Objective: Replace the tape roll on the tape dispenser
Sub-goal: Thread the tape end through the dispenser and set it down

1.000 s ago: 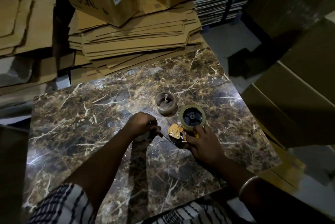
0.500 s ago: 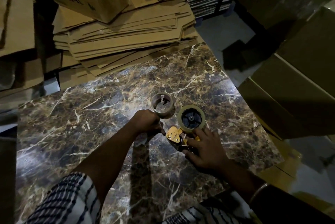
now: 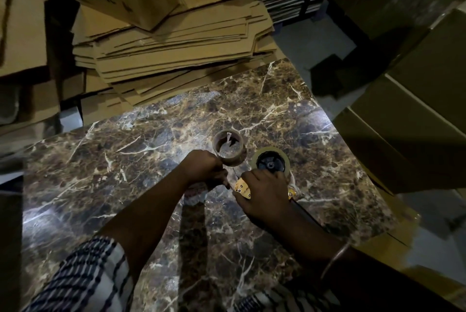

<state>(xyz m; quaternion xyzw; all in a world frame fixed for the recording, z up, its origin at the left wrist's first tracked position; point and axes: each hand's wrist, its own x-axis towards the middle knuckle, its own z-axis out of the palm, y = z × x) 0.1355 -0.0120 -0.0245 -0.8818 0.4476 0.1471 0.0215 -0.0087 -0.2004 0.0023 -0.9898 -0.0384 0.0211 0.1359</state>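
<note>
a: where's the dispenser (image 3: 243, 189)?

b: on the bench (image 3: 100, 173), near the right edge, lying on its side. the right hand (image 3: 264, 193) lies over its yellow frame, fingers curled down round it, pinning it to the stone.

a: and the roll (image 3: 271, 165)?

b: already on the black hub, just far of that right hand. a bare core (image 3: 229, 147) stands to its left, touching the left hand (image 3: 205, 169) or very nearly.

a: what's the left hand doing?

b: clenched, knuckles up. looks like it pinches the clear tape end by the frame's mouth, but the film is too thin and the light too dim to be sure.

a: how will that stuff handle?

b: my guess: the roll is light and stiff, safe to take by its rim. the loose end is the trouble. it's soft, sticky, and folds on itself if it goes slack, so keep it taut and hold it only at the very tip. the frame is hard and light, and probably slides on polished marble, hence the hand bearing down. i'd keep fingers off the toothed end.
</note>
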